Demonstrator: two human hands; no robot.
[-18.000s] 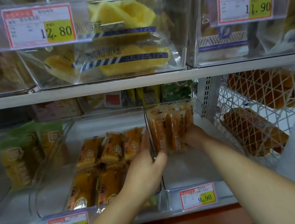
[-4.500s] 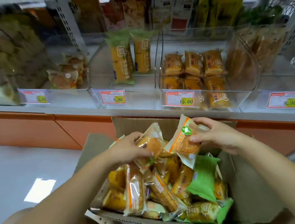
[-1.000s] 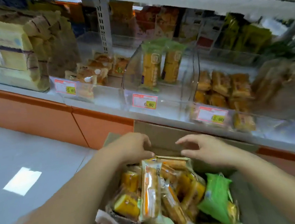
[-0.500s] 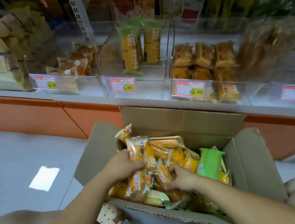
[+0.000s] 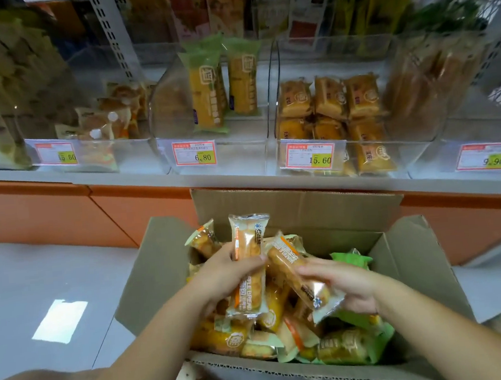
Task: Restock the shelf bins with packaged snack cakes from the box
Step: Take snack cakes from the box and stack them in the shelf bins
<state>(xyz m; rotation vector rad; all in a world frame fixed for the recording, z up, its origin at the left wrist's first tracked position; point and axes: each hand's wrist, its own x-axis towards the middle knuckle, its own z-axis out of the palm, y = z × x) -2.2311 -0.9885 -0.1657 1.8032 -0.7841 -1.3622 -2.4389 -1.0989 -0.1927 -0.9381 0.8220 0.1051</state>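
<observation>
An open cardboard box is seen on the floor in front of a low shelf, its flaps folded outward and its inside heaped with wrapped snack cakes in orange, yellow and green packaging. Above the heap, an upright orange-and-clear packet is gripped by the left hand, the fingers being wrapped around its middle and the thumb pressed across its front. A second packet, lying slantwise with one end toward the first, is held by the right hand; its fingers are closed along the wrapper's far side and the thumb is laid on top. The two packets are touching near their upper ends. A green packet is seen just beyond the right hand, resting against the box's right wall.

On the shelf, a row of clear plastic bins is set side by side. Two tall green-topped packets are stood upright at the back of the bin tagged 6.80, whose front part is bare. The bin tagged 15.60 is lined with rows of square golden cakes. The bin on the far right, tagged 9.90, is partly blurred, and its contents cannot be told clearly. Another bin on the left holds pale wrapped pastries behind a price tag.
</observation>
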